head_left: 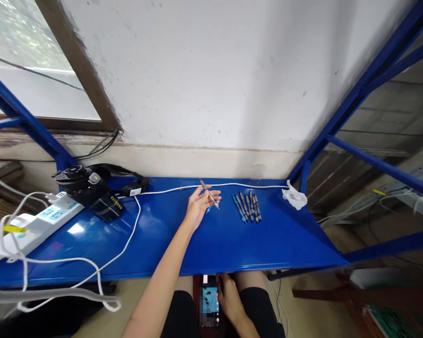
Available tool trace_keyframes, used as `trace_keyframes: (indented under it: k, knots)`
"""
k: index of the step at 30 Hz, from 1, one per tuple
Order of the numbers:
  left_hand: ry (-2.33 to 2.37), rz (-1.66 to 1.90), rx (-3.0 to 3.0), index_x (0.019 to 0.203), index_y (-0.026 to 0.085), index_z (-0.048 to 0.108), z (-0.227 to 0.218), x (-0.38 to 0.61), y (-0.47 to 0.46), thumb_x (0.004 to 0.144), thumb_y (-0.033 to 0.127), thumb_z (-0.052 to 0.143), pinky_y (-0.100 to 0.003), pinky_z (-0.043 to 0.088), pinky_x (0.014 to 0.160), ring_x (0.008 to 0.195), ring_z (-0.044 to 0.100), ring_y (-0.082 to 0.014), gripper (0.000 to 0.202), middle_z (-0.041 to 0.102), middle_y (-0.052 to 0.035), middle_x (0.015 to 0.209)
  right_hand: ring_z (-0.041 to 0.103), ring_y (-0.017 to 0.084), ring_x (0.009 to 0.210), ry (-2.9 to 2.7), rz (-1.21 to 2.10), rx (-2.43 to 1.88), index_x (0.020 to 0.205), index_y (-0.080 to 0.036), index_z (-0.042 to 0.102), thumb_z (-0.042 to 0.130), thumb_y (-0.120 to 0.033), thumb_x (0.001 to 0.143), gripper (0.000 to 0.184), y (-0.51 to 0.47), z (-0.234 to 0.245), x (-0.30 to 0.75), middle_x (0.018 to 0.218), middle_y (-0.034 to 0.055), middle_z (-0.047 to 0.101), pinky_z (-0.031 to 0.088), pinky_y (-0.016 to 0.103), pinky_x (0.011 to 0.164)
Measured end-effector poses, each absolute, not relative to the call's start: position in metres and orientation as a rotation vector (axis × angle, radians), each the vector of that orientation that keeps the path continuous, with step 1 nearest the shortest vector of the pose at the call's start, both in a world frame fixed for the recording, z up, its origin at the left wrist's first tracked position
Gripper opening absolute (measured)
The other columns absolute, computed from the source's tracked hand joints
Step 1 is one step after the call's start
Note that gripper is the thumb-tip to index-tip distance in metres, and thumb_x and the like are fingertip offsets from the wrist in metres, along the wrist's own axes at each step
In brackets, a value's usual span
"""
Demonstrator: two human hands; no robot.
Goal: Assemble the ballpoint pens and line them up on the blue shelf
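Observation:
My left hand (198, 203) is raised over the middle of the blue table (155, 234), palm partly up. Its thumb and fingers are closed on a slim pen (203, 184), which slants down to the right across the fingers. Just behind those fingers, a small light-blue piece (208, 209) shows, mostly hidden. To the right lies a row of several pens (247, 206), mostly dark, with blue ones at its left end. Below the table edge, my right hand (229, 295) curls at the right side of a phone (209, 300) with its screen lit, between my thighs.
A crumpled white tissue (294, 197) lies at the right end of the table. On the left are a black bottle (91, 195), a white power strip (52, 216) and a looping white cable (136, 223). Blue frame posts (352, 105) rise at both sides.

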State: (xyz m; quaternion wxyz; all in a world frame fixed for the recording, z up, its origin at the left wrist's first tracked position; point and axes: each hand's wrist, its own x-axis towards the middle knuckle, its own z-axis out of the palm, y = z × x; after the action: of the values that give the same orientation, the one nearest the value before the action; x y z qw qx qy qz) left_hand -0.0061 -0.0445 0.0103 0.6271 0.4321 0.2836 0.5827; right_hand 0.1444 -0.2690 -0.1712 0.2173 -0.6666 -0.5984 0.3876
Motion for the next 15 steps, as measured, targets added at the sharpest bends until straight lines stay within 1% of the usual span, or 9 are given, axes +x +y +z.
trace_keyframes:
  k: [2,4,5,7,8,10,12,14,15]
  knots:
    - [0.590,1.201,0.971,0.119,0.019,0.065,0.013,-0.007,-0.049,0.094,0.046,0.085,-0.050,0.063,0.100,0.105,0.085,-0.0328,0.042,0.085,-0.0210,0.120,0.077,0.034,0.107,-1.634,1.204,-1.655,0.109,-0.022,0.076,0.050,-0.042,0.108,0.033,-0.274,-0.143,0.149,0.108,0.0152,0.080,0.058,0.040,0.097]
    - [0.518,1.042,0.992,0.109,0.019,0.068,0.016,-0.007,-0.054,0.090,0.041,0.089,-0.051,0.060,0.104,0.108,0.084,-0.0354,0.036,0.085,-0.0212,0.117,0.076,0.030,0.100,-1.662,1.417,-1.477,0.104,-0.023,0.074,0.058,-0.050,0.107,0.033,-0.280,-0.106,0.157,0.104,0.0105,0.080,0.058,0.037,0.091]
    - [0.485,0.957,1.021,0.106,0.018,0.071,0.016,-0.008,-0.057,0.088,0.040,0.091,-0.051,0.060,0.104,0.109,0.084,-0.0363,0.034,0.085,-0.0214,0.116,0.076,0.028,0.098,-1.646,1.566,-1.384,0.105,-0.023,0.074,0.062,-0.053,0.106,0.032,-0.281,-0.085,0.161,0.103,0.0086,0.080,0.058,0.036,0.090]
    - [0.435,0.796,1.104,0.100,0.016,0.078,0.017,-0.008,-0.062,0.085,0.040,0.094,-0.047,0.061,0.098,0.104,0.084,-0.0358,0.033,0.086,-0.0212,0.111,0.079,0.027,0.095,-1.543,1.874,-1.129,0.110,-0.022,0.073,0.066,-0.058,0.106,0.036,-0.277,-0.045,0.170,0.103,0.0088,0.082,0.059,0.035,0.085]
    - [0.421,0.735,1.140,0.097,0.015,0.081,0.017,-0.008,-0.063,0.083,0.042,0.096,-0.043,0.061,0.092,0.099,0.083,-0.0338,0.034,0.085,-0.0205,0.106,0.080,0.025,0.090,-1.465,1.943,-1.027,0.116,-0.022,0.072,0.066,-0.060,0.106,0.040,-0.271,-0.028,0.174,0.103,0.0097,0.082,0.059,0.035,0.081]
    - [0.414,0.675,1.177,0.095,0.014,0.086,0.016,-0.009,-0.065,0.081,0.045,0.097,-0.036,0.058,0.078,0.086,0.079,-0.0275,0.037,0.084,-0.0177,0.096,0.079,0.022,0.081,-1.305,1.842,-0.945,0.120,-0.021,0.067,0.065,-0.064,0.106,0.045,-0.251,-0.004,0.183,0.105,0.0100,0.080,0.058,0.032,0.073]
    - [0.422,0.670,1.169,0.095,0.014,0.088,0.015,-0.010,-0.065,0.079,0.045,0.099,-0.031,0.054,0.070,0.076,0.073,-0.0212,0.037,0.082,-0.0146,0.092,0.078,0.021,0.076,-1.146,1.660,-0.987,0.117,-0.023,0.059,0.069,-0.072,0.101,0.052,-0.225,0.006,0.188,0.104,0.0082,0.077,0.058,0.032,0.067]
    - [0.438,0.664,1.162,0.098,0.014,0.089,0.013,-0.010,-0.064,0.079,0.042,0.100,-0.030,0.054,0.071,0.074,0.071,-0.0184,0.035,0.082,-0.0137,0.094,0.077,0.021,0.078,-1.160,1.632,-0.988,0.116,-0.022,0.057,0.079,-0.074,0.093,0.060,-0.200,0.006,0.189,0.108,0.0087,0.076,0.059,0.031,0.064]
    - [0.444,0.653,1.165,0.099,0.013,0.089,0.012,-0.009,-0.064,0.080,0.040,0.099,-0.030,0.055,0.074,0.076,0.072,-0.0187,0.034,0.082,-0.0140,0.096,0.075,0.019,0.075,-1.189,1.627,-0.966,0.114,-0.021,0.059,0.076,-0.076,0.094,0.061,-0.190,0.003,0.187,0.104,0.0077,0.075,0.058,0.030,0.064]
